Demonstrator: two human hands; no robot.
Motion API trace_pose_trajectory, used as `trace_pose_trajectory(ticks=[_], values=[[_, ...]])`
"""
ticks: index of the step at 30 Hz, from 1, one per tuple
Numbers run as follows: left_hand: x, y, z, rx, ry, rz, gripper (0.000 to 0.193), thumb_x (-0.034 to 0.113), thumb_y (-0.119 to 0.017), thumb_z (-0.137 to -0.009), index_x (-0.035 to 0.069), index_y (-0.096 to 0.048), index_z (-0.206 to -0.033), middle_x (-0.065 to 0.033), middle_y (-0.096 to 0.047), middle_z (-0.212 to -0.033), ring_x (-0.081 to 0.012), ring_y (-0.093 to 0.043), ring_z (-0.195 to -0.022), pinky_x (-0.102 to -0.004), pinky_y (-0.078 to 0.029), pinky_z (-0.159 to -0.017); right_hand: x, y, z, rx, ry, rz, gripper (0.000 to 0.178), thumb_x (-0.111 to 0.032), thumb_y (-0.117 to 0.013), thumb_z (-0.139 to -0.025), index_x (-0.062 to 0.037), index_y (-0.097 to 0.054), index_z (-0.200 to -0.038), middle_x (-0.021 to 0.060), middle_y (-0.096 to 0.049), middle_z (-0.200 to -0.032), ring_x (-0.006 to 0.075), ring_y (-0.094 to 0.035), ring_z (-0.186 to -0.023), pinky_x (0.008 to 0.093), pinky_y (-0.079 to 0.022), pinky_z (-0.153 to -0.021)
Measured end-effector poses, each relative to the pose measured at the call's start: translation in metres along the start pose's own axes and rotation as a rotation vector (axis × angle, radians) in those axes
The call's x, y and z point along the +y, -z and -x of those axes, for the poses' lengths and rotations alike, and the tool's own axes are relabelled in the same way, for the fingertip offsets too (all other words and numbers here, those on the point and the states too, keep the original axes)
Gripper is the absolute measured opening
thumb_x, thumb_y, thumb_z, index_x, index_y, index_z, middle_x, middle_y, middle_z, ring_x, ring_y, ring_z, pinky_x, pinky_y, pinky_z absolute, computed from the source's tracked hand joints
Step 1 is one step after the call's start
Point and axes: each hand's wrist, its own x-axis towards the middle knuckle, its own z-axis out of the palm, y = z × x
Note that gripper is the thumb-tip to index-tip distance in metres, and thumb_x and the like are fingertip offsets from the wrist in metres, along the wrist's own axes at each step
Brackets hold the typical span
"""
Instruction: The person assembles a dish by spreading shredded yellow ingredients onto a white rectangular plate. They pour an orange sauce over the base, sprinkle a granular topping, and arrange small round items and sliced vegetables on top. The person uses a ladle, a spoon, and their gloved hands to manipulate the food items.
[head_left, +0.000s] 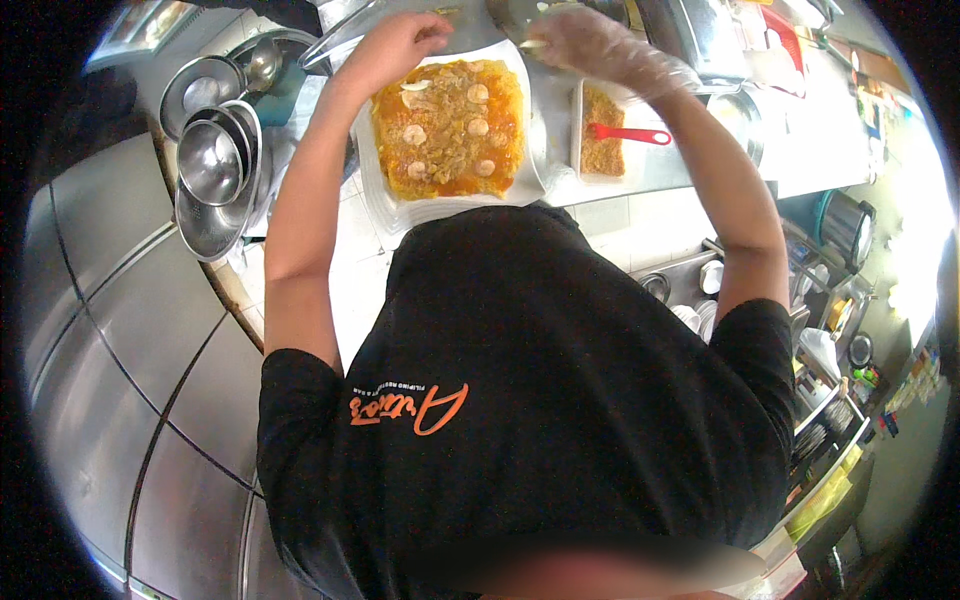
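A white square tray (pixel 368 160) in front of me holds a dish of noodles (pixel 450 130) under orange sauce. Crumbly brown topping, several shrimp and a white wedge that looks like egg (pixel 413 87) lie on it. Above the tray's far left side is my left hand (pixel 400 48), bare, its fingers curled in; their undersides are hidden. My right hand (pixel 585 45), in a clear plastic glove, is beyond the tray's far right corner. A pale egg slice (pixel 534 44) is pinched at its fingertips, next to a metal bowl (pixel 510 12) at the top edge.
Right of the tray, a container of brown crumbs (pixel 598 155) holds a red-handled spoon (pixel 640 134). Stacked metal bowls and strainers (pixel 212 165) stand at the left. Steel cabinet doors (pixel 120 350) are at my left; shelves with dishes (pixel 700 300) sit below the counter at right.
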Motion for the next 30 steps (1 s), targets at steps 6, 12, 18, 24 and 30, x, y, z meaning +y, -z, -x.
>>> trace_pose_trajectory(ticks=[6,12,18,24,30], values=[[0.003,0.001,0.044,-0.074,-0.08,-0.052,0.019,0.018,-0.066,-0.093,0.007,-0.072,-0.107,-0.0122,-0.069,-0.103,-0.0307,-0.067,-0.097,-0.0418,-0.053,-0.089,-0.033,-0.067,-0.019,0.117,0.044,0.243,0.022,-0.015,-0.055,-0.094,-0.0043,-0.066,-0.11,0.0164,-0.067,-0.107,0.0337,-0.066,-0.102,0.042,-0.053,-0.092],[0.0,-0.013,0.041,-0.038,-0.105,-0.101,0.018,0.018,-0.066,-0.093,0.008,-0.072,-0.107,-0.0113,-0.069,-0.103,-0.0321,-0.066,-0.098,-0.0408,-0.052,-0.089,-0.021,-0.056,-0.007,0.104,0.018,0.267,0.022,-0.014,-0.059,-0.094,-0.0042,-0.067,-0.111,0.0165,-0.067,-0.112,0.0334,-0.064,-0.106,0.0414,-0.052,-0.094],[0.022,-0.039,-0.003,0.15,-0.177,-0.128,0.021,0.021,-0.066,-0.093,0.006,-0.07,-0.107,-0.0118,-0.068,-0.105,-0.0333,-0.064,-0.099,-0.042,-0.051,-0.088,0.019,-0.039,0.049,0.351,-0.199,0.483,0.024,-0.019,-0.062,-0.093,-0.0092,-0.068,-0.113,0.0132,-0.067,-0.115,0.0323,-0.063,-0.111,0.0411,-0.051,-0.098],[0.042,-0.07,-0.072,0.149,-0.351,-0.254,0.021,0.016,-0.061,-0.092,0.006,-0.071,-0.107,-0.0164,-0.068,-0.105,-0.0356,-0.064,-0.105,-0.0461,-0.051,-0.093,0.042,-0.036,0.052,0.403,-0.444,0.251,0.022,-0.021,-0.059,-0.093,-0.0082,-0.069,-0.108,0.016,-0.068,-0.112,0.0359,-0.064,-0.108,0.0468,-0.051,-0.095],[0.015,-0.125,-0.118,0.048,-0.327,-0.319,0.026,0.006,-0.055,-0.085,0.002,-0.071,-0.106,-0.0213,-0.067,-0.115,-0.0386,-0.062,-0.113,-0.047,-0.046,-0.103,0.075,-0.041,0.043,0.283,-0.196,0.566,0.02,-0.019,-0.067,-0.09,-0.0051,-0.071,-0.104,0.0157,-0.068,-0.108,0.0334,-0.062,-0.107,0.0427,-0.05,-0.096]])
